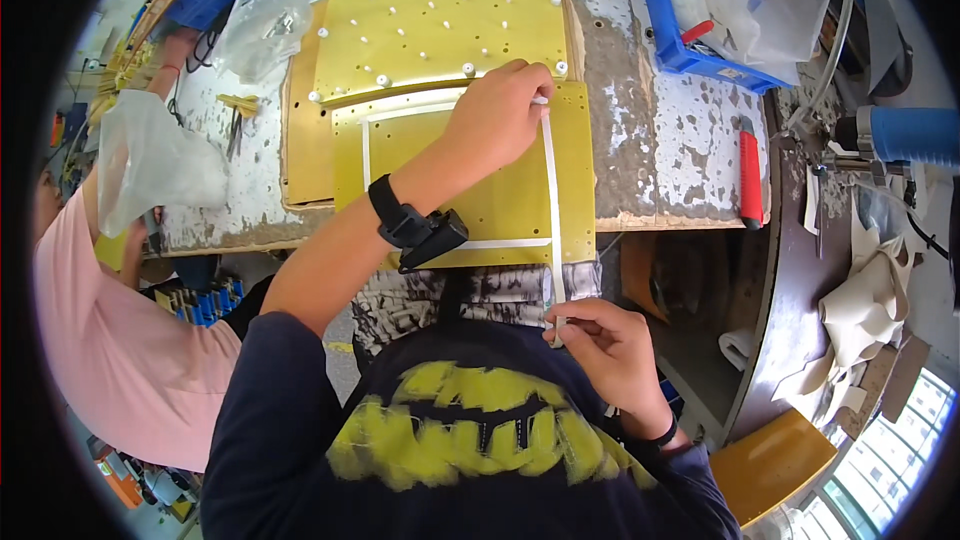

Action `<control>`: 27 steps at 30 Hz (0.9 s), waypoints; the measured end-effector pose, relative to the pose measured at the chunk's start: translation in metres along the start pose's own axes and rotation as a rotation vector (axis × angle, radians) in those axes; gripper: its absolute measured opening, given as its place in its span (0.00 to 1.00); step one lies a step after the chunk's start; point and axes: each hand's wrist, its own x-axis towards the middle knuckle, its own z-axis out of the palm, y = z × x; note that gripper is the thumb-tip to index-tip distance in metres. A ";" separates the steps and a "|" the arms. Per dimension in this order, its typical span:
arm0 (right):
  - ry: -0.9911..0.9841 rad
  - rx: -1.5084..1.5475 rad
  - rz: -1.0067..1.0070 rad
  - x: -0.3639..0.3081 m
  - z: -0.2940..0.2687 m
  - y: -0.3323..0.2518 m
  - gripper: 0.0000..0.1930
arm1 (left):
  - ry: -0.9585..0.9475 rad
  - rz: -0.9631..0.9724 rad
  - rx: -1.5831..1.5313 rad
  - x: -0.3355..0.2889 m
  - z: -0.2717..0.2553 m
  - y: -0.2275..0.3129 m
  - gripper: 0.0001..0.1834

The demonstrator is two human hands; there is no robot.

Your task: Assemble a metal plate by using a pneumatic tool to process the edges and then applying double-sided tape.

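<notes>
A flat yellow board [510, 202] lies in front of me, its near edge jutting past the bench edge. White strips run along its left, top and near sides. Down its right side stretches another white strip [554, 195], which continues past the near edge toward my body. My left hand [503, 108] is closed at the board's far right corner, fingertips pinching this strip's upper end. With thumb and fingers together, my right hand [607, 345] grips the lower end, off the board. Behind it lies a second yellow board [450, 15] with white pegs standing up from it.
A red utility knife [750, 178] lies on the worn bench at right. Behind it stands a blue bin [690, 58] with a plastic bag. Another clear bag [270, 25] lies far left. Close on my left is a person in a pink sleeve [130, 330].
</notes>
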 end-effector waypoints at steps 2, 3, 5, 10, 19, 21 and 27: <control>0.004 0.014 0.005 0.000 0.000 0.001 0.10 | -0.033 -0.025 0.009 -0.004 -0.001 0.001 0.05; 0.007 0.030 0.008 0.000 0.001 0.001 0.10 | -0.065 -0.049 0.021 -0.005 -0.003 0.002 0.05; 0.011 0.016 0.017 0.001 0.001 0.004 0.10 | -0.027 0.035 0.046 -0.012 -0.001 -0.005 0.05; 0.001 -0.028 0.022 0.000 0.001 0.003 0.10 | 0.020 0.185 0.227 -0.032 -0.005 0.004 0.11; 0.045 0.002 0.056 0.001 0.008 0.012 0.10 | -0.205 0.237 0.273 -0.080 -0.021 0.024 0.18; 0.056 -0.017 0.056 0.001 0.009 0.012 0.10 | -0.246 0.259 0.242 -0.085 -0.023 0.029 0.18; 0.099 -0.053 0.073 0.000 0.010 0.009 0.09 | -0.335 0.331 0.223 -0.096 -0.029 0.039 0.16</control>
